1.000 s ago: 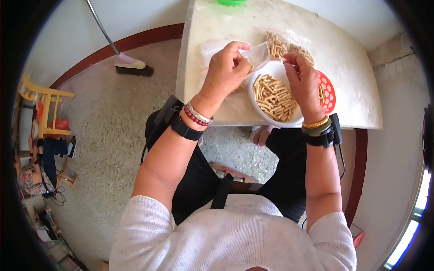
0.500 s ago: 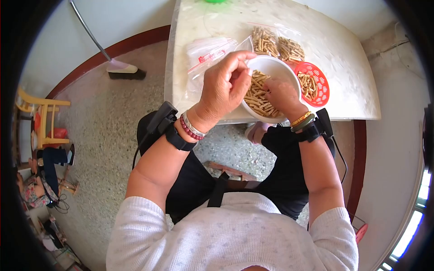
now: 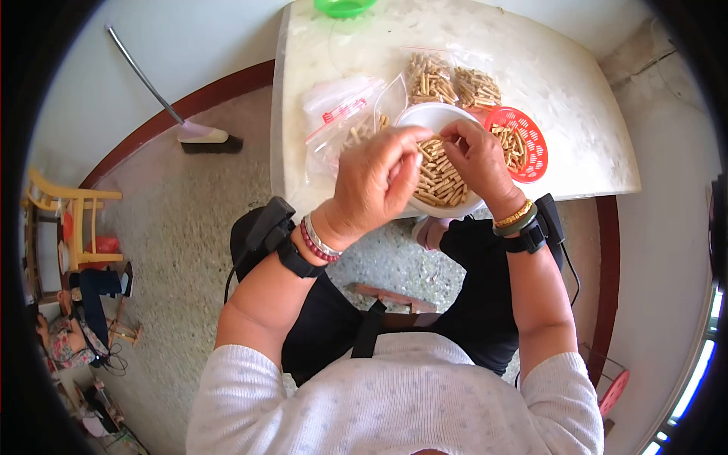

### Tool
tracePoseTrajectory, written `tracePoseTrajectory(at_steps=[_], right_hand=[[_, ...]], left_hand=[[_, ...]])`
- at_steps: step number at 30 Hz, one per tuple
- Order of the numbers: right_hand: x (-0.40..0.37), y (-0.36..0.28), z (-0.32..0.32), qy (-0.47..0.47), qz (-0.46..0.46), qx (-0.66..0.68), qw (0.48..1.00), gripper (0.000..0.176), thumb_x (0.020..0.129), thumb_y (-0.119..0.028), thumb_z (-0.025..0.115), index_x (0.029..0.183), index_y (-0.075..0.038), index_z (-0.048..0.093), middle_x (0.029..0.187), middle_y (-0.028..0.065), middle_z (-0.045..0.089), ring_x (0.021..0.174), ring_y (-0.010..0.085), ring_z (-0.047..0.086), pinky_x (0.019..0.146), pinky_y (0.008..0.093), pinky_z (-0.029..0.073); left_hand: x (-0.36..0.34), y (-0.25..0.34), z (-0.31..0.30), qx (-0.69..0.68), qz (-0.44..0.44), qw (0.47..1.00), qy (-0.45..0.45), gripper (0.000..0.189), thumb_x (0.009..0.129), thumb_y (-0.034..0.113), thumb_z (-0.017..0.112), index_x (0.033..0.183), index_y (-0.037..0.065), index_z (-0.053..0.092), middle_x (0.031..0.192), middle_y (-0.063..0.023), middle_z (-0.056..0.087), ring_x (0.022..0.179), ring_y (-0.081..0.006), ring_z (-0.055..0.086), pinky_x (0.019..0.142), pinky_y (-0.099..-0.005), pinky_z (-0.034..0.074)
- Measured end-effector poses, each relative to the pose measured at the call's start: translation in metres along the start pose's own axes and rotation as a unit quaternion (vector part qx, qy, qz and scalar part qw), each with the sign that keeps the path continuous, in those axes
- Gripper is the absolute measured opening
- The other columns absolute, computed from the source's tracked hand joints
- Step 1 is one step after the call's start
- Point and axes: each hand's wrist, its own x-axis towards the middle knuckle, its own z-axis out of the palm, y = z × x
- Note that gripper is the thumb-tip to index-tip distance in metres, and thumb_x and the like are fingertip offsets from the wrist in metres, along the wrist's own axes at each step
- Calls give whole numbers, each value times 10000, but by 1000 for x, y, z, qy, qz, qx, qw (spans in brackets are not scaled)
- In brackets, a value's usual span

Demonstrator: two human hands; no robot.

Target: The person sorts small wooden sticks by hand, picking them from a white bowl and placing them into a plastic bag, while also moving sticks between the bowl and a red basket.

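Observation:
A white bowl [image 3: 431, 112] filled with short tan sticks [image 3: 441, 178] stands at the table's near edge. Above its left rim is my left hand [image 3: 377, 173], fingers curled and thumb pressed in; whatever they hold is hidden. My right hand [image 3: 479, 163] hovers over the bowl, its thumb and fingertips pinched together close to the left fingertips. I cannot make out what is in that pinch. Partly behind my left hand lies a clear plastic bag [image 3: 356, 136] with a few sticks in it. Touching or close to the bowl's right side is a red basket [image 3: 537, 144] of sticks.
Two clear bags packed with sticks, a left one [image 3: 431, 78] and a right one [image 3: 477, 87], lie behind the bowl. Flat printed bags [image 3: 334, 97] are at the left. A green dish [image 3: 345, 6] sits farther back. A broom [image 3: 205, 136] leans by the wall; a person [image 3: 72, 337] sits far left.
My right hand has risen from the sticks in the bowl and moved up beside my left fingertips. My left hand stays closed. The view has shifted slightly, showing more of the green dish.

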Motion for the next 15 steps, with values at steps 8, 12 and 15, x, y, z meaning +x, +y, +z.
tracePoseTrajectory(at_steps=[8,12,15], right_hand=[[-6,-20,-20,35,15,109,993,159,776,-17,681,927,-41,637,709,20,545,663,116,560,601,251,456],[-11,-18,-27,20,37,173,984,142,794,-15,690,922,-37,634,750,-20,552,678,64,523,611,223,437],[-15,-13,-29,-23,75,253,964,123,821,-13,688,928,-32,629,815,-39,576,706,29,499,622,201,423]], left_hand=[[-11,6,23,-41,-102,992,-69,308,872,42,598,1170,15,529,790,-85,604,569,-171,585,537,-280,472],[-16,-1,31,-71,-126,990,-4,268,921,48,581,1177,8,513,823,-28,574,604,-28,478,534,-182,405],[-13,-5,27,-55,-140,989,2,278,919,39,580,1185,5,507,822,-31,571,601,-30,480,542,-180,406]])
